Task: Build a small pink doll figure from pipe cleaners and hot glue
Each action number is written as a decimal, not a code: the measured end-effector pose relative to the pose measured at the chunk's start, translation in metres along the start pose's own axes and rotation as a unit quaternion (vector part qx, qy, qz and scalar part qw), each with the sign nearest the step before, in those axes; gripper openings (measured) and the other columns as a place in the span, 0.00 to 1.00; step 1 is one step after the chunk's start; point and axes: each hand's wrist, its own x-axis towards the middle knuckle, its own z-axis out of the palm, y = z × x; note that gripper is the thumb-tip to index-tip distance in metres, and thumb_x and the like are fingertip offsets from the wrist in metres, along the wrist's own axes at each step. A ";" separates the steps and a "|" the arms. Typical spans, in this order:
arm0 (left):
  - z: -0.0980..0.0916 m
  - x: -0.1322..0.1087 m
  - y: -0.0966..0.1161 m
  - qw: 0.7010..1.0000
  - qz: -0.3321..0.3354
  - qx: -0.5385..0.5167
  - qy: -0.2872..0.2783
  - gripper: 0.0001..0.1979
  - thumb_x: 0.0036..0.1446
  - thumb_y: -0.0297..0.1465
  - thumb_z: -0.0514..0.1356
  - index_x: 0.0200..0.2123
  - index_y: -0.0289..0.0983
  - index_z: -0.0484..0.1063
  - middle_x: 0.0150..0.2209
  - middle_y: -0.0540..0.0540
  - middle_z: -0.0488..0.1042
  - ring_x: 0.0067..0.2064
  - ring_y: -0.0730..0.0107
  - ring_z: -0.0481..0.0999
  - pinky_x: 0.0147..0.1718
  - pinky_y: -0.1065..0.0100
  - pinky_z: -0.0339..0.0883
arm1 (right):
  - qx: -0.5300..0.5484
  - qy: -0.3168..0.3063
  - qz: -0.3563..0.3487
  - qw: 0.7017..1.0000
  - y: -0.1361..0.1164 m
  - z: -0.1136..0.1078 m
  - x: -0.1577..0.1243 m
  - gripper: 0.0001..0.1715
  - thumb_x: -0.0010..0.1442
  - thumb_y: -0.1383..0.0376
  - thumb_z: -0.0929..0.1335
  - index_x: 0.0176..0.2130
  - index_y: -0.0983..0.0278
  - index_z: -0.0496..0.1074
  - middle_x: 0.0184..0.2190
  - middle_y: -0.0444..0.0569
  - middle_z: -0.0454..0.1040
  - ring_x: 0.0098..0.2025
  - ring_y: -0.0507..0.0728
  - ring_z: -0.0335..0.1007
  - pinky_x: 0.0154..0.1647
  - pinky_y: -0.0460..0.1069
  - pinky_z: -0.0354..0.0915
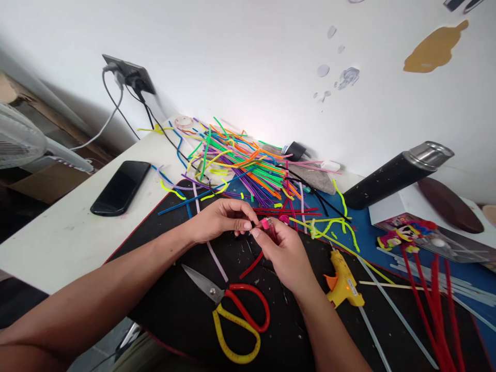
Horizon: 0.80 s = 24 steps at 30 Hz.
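Observation:
My left hand is closed, with thumb and forefinger pinching a small black piece. What kind of piece it is, I cannot make out. Opposite it, my right hand curls around what looks like a lighter, with a pink top and a bit of metal; the fingers hide most of its body. The right thumb tip comes close to the black piece. Below the hands, scissors with one red and one yellow handle lie on the black mat. A short red pipe cleaner lies under the right hand.
Behind the hands spreads a pile of coloured pipe cleaners. At the left lies a phone. To the right are a yellow glue gun, glue sticks, red pipe cleaners, a small colourful figure and a black flask leaning over.

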 end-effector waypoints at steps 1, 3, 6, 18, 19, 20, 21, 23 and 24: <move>0.000 0.000 0.000 1.000 0.001 0.001 -0.001 0.14 0.54 0.38 0.76 0.35 0.33 0.84 0.31 0.47 0.77 0.29 0.75 0.72 0.28 0.73 0.67 | 0.002 -0.001 0.001 1.000 0.000 0.000 0.000 0.14 0.67 0.55 0.71 0.35 0.62 0.71 0.25 0.38 0.59 0.25 0.50 0.50 0.25 0.46 0.50; 0.000 0.000 -0.001 1.000 -0.001 -0.001 0.000 0.14 0.54 0.38 0.76 0.35 0.33 0.83 0.31 0.47 0.77 0.29 0.75 0.72 0.27 0.74 0.67 | 0.003 -0.002 0.002 1.000 -0.001 0.000 0.000 0.14 0.67 0.54 0.71 0.35 0.62 0.72 0.25 0.38 0.59 0.25 0.50 0.49 0.25 0.47 0.50; -0.001 0.000 -0.004 1.000 -0.011 -0.012 0.016 0.15 0.53 0.39 0.77 0.33 0.33 0.81 0.30 0.48 0.77 0.27 0.76 0.72 0.27 0.74 0.66 | 0.000 -0.003 0.004 1.000 -0.002 0.000 0.000 0.14 0.67 0.54 0.71 0.36 0.62 0.73 0.25 0.38 0.60 0.25 0.50 0.50 0.25 0.47 0.51; -0.002 0.000 -0.010 0.998 -0.033 -0.027 0.043 0.17 0.50 0.38 0.78 0.34 0.33 0.79 0.29 0.49 0.78 0.27 0.76 0.73 0.26 0.74 0.67 | -0.014 0.012 -0.003 1.000 0.000 -0.002 0.000 0.16 0.68 0.52 0.71 0.38 0.62 0.75 0.25 0.39 0.62 0.25 0.51 0.52 0.25 0.47 0.52; -0.001 0.000 -0.010 0.998 -0.035 -0.029 0.041 0.17 0.50 0.38 0.78 0.34 0.33 0.79 0.29 0.49 0.78 0.27 0.76 0.73 0.26 0.74 0.67 | -0.015 0.013 -0.003 1.000 0.000 -0.002 0.000 0.16 0.68 0.52 0.71 0.38 0.62 0.75 0.25 0.39 0.62 0.25 0.51 0.52 0.25 0.47 0.52; -0.001 0.000 -0.010 0.998 -0.037 -0.031 0.040 0.17 0.50 0.38 0.78 0.34 0.33 0.79 0.29 0.49 0.77 0.27 0.76 0.73 0.26 0.74 0.67 | -0.015 0.013 -0.003 1.000 0.000 -0.002 0.000 0.16 0.68 0.52 0.71 0.37 0.62 0.74 0.26 0.39 0.62 0.25 0.51 0.52 0.25 0.47 0.52; 0.000 0.000 -0.010 0.998 -0.037 -0.033 0.038 0.17 0.50 0.37 0.78 0.33 0.33 0.79 0.28 0.49 0.77 0.27 0.76 0.73 0.26 0.74 0.67 | -0.015 0.014 -0.003 1.000 0.000 -0.001 0.000 0.15 0.68 0.52 0.71 0.37 0.62 0.74 0.26 0.39 0.62 0.25 0.51 0.52 0.25 0.47 0.52; 0.001 0.000 -0.009 0.998 -0.037 -0.039 0.035 0.17 0.50 0.38 0.78 0.34 0.33 0.79 0.28 0.49 0.77 0.27 0.76 0.73 0.25 0.75 0.66 | -0.015 0.013 -0.002 1.000 0.000 -0.001 0.000 0.15 0.67 0.53 0.71 0.36 0.61 0.73 0.25 0.39 0.61 0.25 0.51 0.51 0.25 0.47 0.51; 0.001 0.000 -0.008 0.998 -0.035 -0.043 0.036 0.18 0.50 0.38 0.78 0.35 0.33 0.80 0.28 0.49 0.77 0.27 0.76 0.73 0.26 0.75 0.66 | -0.015 0.014 0.000 1.000 0.000 -0.001 0.000 0.15 0.67 0.52 0.71 0.37 0.62 0.73 0.25 0.39 0.61 0.25 0.51 0.51 0.24 0.47 0.51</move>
